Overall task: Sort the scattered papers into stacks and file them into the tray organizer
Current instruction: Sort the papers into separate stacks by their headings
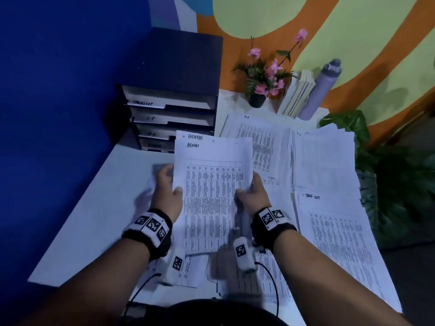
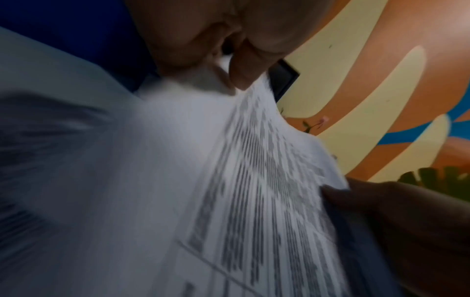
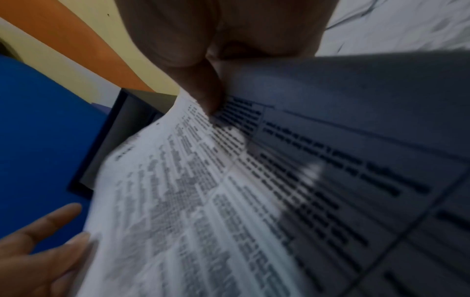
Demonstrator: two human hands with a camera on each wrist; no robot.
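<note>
I hold a stack of printed sheets headed ADMIN (image 1: 211,184) above the table, one hand on each long edge. My left hand (image 1: 168,184) grips the left edge, thumb on top, fingers behind. My right hand (image 1: 253,190) pinches the right edge the same way. The ADMIN stack (image 2: 254,180) fills the left wrist view and the stack (image 3: 190,201) fills the right wrist view, both blurred. The black tray organizer (image 1: 169,118) stands at the back left, its labelled trays facing me, just beyond the stack's top edge.
More paper piles lie on the white table (image 1: 94,220): an HR pile (image 1: 256,137), a pile (image 1: 324,156) at right, a TASK LIST pile (image 1: 341,236) and loose sheets (image 1: 235,276) under my wrists. A flower pot (image 1: 257,97), books (image 1: 297,92) and a bottle (image 1: 322,88) stand at the back.
</note>
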